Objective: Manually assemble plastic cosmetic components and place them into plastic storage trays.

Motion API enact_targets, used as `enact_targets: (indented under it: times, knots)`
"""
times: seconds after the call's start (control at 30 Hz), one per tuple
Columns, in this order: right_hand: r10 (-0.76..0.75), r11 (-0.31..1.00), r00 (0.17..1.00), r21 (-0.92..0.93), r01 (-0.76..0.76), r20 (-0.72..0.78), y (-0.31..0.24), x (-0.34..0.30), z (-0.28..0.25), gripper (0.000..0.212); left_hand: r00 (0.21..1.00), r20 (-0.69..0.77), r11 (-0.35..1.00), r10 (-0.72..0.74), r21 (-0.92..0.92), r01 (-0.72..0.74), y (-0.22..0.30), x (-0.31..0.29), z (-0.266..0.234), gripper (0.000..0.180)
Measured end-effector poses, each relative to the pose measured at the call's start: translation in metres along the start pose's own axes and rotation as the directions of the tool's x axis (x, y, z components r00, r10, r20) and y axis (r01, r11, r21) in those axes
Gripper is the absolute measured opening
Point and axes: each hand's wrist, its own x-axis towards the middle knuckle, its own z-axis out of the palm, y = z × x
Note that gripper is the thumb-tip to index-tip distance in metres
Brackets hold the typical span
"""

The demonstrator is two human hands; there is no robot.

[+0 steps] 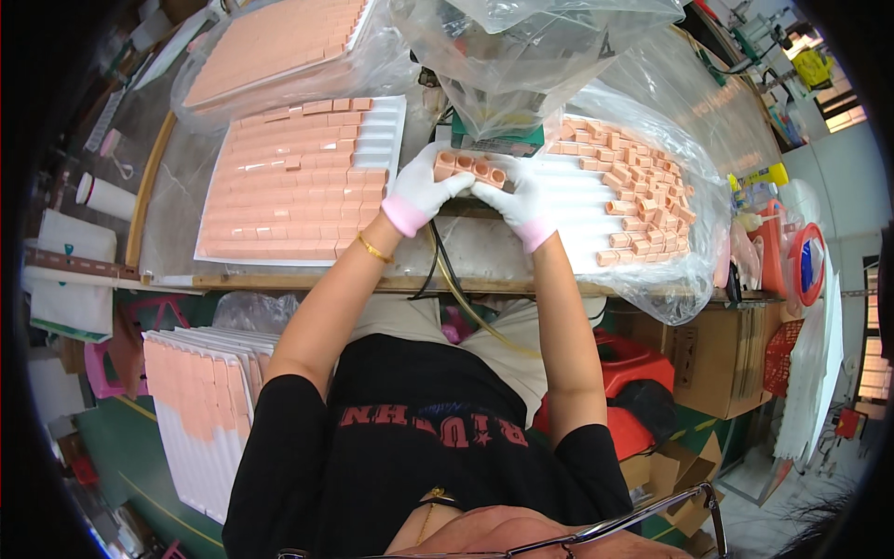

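A short row of peach-pink hollow caps, with round openings facing up, is gripped between my two hands. My left hand, in a white glove with a pink cuff, is closed on the row's left end. Gloved the same way, my right hand closes on the right end; both thumbs press along the near side. Just beyond the hands is a green machine draped with clear plastic. To the left lies a white ridged tray, mostly covered in neat rows of pink pieces. Loose pink pieces lie scattered on another white tray at the right.
Another tray of pink pieces sits at the far left under plastic film. A wooden strip edges the table. Stacked filled trays stand below on the left. Cables hang at the front edge. A red stool and cardboard boxes are low right.
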Motion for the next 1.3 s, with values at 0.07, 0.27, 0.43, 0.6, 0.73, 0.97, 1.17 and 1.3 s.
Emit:
enact_targets:
  times: [0.07,0.27,0.43,0.6,0.73,0.97,1.17,1.3]
  knots:
    - [0.066,0.997,0.998,0.035,-0.067,0.015,0.001,0.001,-0.003,0.041,0.996,0.046,0.997,-0.080,0.018,0.080,0.002,0.009,0.001,0.044]
    - [-0.202,0.905,0.979,-0.375,0.202,0.039,0.006,-0.003,-0.011,0.041,0.991,0.115,0.988,-0.068,0.142,0.051,0.001,0.012,0.007,0.043]
    - [-0.073,0.952,0.997,-0.299,0.065,-0.013,0.008,-0.009,-0.003,0.040,0.998,0.063,0.993,-0.019,-0.113,0.026,-0.013,0.003,0.011,0.036]
    - [-0.033,0.996,0.999,-0.087,0.032,-0.007,0.014,-0.021,0.010,0.036,0.959,-0.028,0.958,0.284,-0.025,-0.284,-0.039,-0.014,0.010,0.028]
    - [0.070,0.994,0.996,0.084,-0.065,-0.064,-0.003,-0.028,0.004,0.032,0.943,-0.328,0.973,-0.061,-0.230,-0.018,-0.032,-0.017,0.022,0.042]
    - [0.007,0.997,0.999,0.082,-0.011,0.044,-0.021,-0.023,-0.001,0.039,0.915,-0.398,0.997,-0.071,-0.016,0.070,0.059,-0.166,-0.103,0.038]
    - [-0.131,0.985,0.986,-0.101,0.141,0.099,-0.034,-0.012,0.032,0.039,0.581,-0.813,0.811,-0.015,0.330,0.483,0.060,-0.358,-0.265,0.027]
    - [-0.148,0.987,0.970,-0.030,0.156,0.191,-0.048,-0.022,0.058,0.035,0.436,-0.875,0.159,0.212,0.471,0.868,0.048,-0.447,-0.348,0.030]
